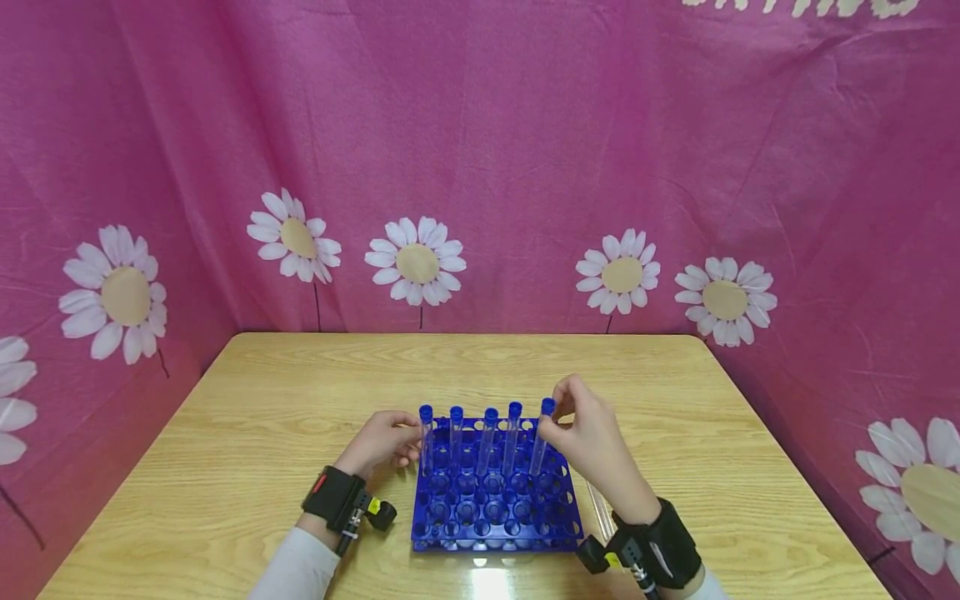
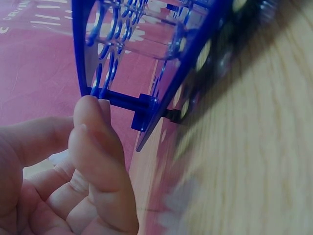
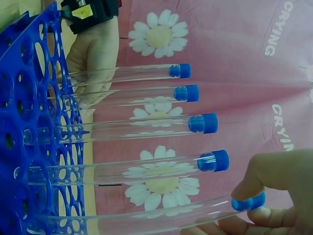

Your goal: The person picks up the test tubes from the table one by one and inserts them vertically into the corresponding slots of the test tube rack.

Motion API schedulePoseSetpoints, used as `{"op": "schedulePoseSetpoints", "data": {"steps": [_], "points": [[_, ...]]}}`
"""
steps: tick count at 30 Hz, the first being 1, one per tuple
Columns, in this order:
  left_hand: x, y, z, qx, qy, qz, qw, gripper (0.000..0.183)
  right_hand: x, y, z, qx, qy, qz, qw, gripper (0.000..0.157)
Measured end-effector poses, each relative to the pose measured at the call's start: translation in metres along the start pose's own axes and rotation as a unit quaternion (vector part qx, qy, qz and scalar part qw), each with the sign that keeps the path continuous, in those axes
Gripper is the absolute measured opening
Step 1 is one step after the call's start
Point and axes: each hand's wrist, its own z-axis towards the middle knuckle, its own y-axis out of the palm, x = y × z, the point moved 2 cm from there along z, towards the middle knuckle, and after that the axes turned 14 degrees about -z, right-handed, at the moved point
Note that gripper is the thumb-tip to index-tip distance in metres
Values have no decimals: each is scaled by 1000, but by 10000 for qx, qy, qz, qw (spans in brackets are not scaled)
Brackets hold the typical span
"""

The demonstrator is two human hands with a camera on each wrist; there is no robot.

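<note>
A blue test tube rack [image 1: 497,533] stands on the table, with several clear test tubes with blue caps [image 1: 487,442] upright in its far row. My right hand [image 1: 596,437] pinches the cap of the rightmost test tube [image 1: 538,450] between thumb and finger. In the right wrist view that capped tube [image 3: 161,215] leans slightly, its lower end inside the rack. My left hand [image 1: 386,442] is at the rack's left side. In the left wrist view its fingertips [image 2: 89,110] hold the rack's upper corner, the other fingers loosely curled.
A clear glass tube [image 1: 600,508] lies on the wooden table [image 1: 262,433] right of the rack, partly hidden by my right forearm. A pink curtain [image 1: 510,167] with daisies hangs behind and beside the table. Both wrists wear black camera straps [image 1: 333,500].
</note>
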Motion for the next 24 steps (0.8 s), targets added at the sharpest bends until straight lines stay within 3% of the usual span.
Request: {"op": "schedulePoseSetpoints", "data": {"steps": [8,24], "points": [[1,1,-2,-13,-9,-26,10000,20,4,7,2,-285,177,-145,9993,26],[2,1,-3,-22,64,-15,10000,22,2,6,2,-289,36,-174,9994,24]]}}
